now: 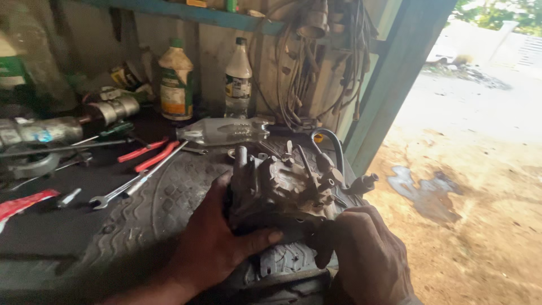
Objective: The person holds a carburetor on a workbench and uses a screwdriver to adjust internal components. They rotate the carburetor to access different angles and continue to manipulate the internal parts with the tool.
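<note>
Carburettor [282,189] gripped by both hands on the tyre [158,214].

Left hand [217,237] wraps the near-left side, thumb lying across the front face, fingers closed on the body; right hand [361,248] clamps the near-right corner, fingers curled under and holding too. The part sits directly ahead of both palms, long axis running left to right, its black hose [336,148] arching up at the far right, so the right hand is nearer the hose end. Count on the dark surface [45,226]: one carburettor, one tyre, one pair of red-handled pliers [149,157], one spanner [121,192], two upright bottles [176,79] at the back wall, one clear bottle [226,131] lying flat just beyond the tyre.
</note>
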